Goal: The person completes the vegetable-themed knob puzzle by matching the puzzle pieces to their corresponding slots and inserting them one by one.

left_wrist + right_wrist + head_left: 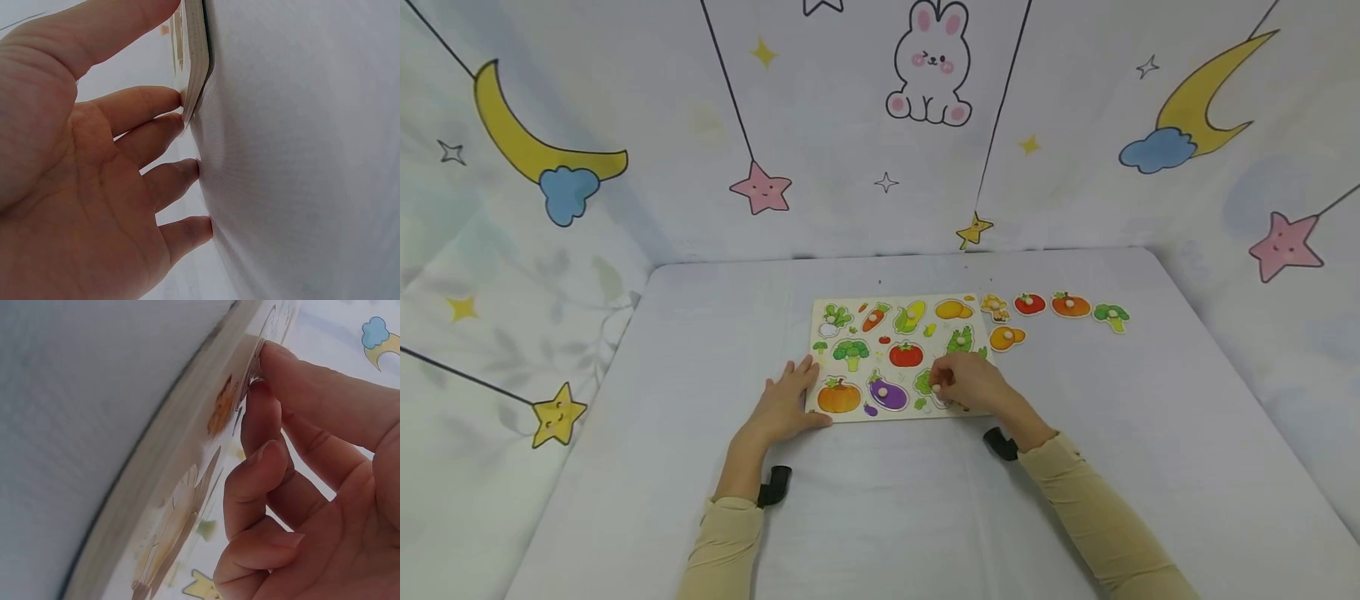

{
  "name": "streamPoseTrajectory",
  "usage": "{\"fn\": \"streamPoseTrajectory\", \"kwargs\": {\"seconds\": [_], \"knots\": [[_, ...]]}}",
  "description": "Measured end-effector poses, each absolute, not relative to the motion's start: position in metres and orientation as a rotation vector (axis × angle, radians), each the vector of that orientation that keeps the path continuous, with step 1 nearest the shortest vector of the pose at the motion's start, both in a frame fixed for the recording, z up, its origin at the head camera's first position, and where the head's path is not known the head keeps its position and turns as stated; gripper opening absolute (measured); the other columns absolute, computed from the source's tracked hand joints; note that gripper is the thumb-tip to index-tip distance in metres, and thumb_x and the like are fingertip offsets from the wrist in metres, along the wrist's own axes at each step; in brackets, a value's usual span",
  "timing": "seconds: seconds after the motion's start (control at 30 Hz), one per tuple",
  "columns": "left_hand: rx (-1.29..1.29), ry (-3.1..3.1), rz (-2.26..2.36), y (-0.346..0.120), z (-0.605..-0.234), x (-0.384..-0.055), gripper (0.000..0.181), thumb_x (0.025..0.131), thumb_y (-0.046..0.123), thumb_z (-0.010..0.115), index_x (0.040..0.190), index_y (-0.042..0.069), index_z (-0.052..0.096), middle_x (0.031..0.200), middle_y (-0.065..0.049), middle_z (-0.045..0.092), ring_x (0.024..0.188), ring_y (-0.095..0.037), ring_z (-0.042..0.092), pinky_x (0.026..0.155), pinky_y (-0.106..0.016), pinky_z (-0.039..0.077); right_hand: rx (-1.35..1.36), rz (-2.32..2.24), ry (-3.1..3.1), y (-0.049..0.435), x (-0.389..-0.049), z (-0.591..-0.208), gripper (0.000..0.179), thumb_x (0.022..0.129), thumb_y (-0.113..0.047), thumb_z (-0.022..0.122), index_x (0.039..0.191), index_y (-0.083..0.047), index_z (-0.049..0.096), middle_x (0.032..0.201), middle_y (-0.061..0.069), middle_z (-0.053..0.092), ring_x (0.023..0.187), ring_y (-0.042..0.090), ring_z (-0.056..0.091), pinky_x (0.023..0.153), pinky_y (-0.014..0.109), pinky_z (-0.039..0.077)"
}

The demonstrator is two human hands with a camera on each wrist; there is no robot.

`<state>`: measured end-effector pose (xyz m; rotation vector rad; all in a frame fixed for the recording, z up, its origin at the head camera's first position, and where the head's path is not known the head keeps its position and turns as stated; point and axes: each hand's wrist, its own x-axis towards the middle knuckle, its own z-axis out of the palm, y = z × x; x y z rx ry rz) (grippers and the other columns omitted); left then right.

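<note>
A wooden vegetable puzzle board (880, 335) lies flat on the table. My left hand (784, 402) rests at its left edge, fingers spread and thumb at the near corner; in the left wrist view the fingertips (169, 100) touch the board's side and the cloth. With thumb and forefinger, my right hand (973, 383) pinches the small knob of a leafy green vegetable piece (923, 382) in the near row, partly hidden by the hand. Beside that piece sits the eggplant piece (891, 395). In the right wrist view the other fingers (253, 481) are curled above the board.
Right of the board lie loose pieces: a mushroom-like piece (996, 307), a tomato (1029, 304), a pumpkin (1071, 305), a broccoli (1111, 317) and a potato-like piece (1006, 337). A white cloth covers the table (880, 517). Printed curtains (850, 125) stand behind and at both sides.
</note>
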<state>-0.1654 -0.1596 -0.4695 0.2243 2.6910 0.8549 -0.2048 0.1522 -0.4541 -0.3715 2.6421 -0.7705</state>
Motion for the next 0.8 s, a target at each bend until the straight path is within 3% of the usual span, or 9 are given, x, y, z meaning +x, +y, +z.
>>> {"fn": "streamPoseTrajectory", "kwargs": {"seconds": [0.2, 0.4, 0.57, 0.8], "knots": [[0.229, 2.693, 0.861, -0.159, -0.469, -0.165, 0.092, 0.079, 0.028, 0.081, 0.152, 0.003, 0.03, 0.163, -0.013, 0.017, 0.15, -0.041, 0.007, 0.118, -0.066, 0.003, -0.38, -0.801, 2.631, 0.163, -0.203, -0.452, 0.008, 0.086, -0.016, 0.073, 0.093, -0.014, 0.071, 0.077, 0.0, 0.057, 0.074, 0.016, 0.051, 0.062, 0.026, 0.042], [0.228, 2.68, 0.856, -0.157, -0.467, -0.166, 0.093, 0.08, 0.029, 0.08, 0.153, 0.004, 0.029, 0.164, -0.012, 0.015, 0.151, -0.041, 0.006, 0.118, -0.065, 0.002, -0.364, -0.855, 2.684, 0.213, -0.212, -0.445, 0.014, 0.089, -0.016, 0.069, 0.102, -0.01, 0.071, 0.084, 0.003, 0.06, 0.078, 0.019, 0.051, 0.064, 0.026, 0.043], [0.217, 2.679, 0.854, -0.157, -0.466, -0.165, 0.093, 0.08, 0.029, 0.08, 0.153, 0.004, 0.028, 0.164, -0.011, 0.015, 0.151, -0.04, 0.005, 0.118, -0.064, 0.001, -0.074, -0.882, 2.819, 0.278, -0.234, -0.438, 0.027, 0.093, -0.022, 0.066, 0.114, -0.006, 0.067, 0.095, 0.013, 0.062, 0.083, 0.025, 0.053, 0.064, 0.026, 0.044], [0.222, 2.682, 0.856, -0.159, -0.468, -0.165, 0.093, 0.08, 0.029, 0.08, 0.153, 0.004, 0.029, 0.164, -0.012, 0.016, 0.151, -0.041, 0.005, 0.118, -0.066, 0.002, 0.403, -0.956, 2.964, 0.364, -0.263, -0.443, 0.049, 0.095, -0.023, 0.061, 0.135, 0.004, 0.051, 0.113, 0.03, 0.058, 0.088, 0.037, 0.057, 0.06, 0.031, 0.046]]}}
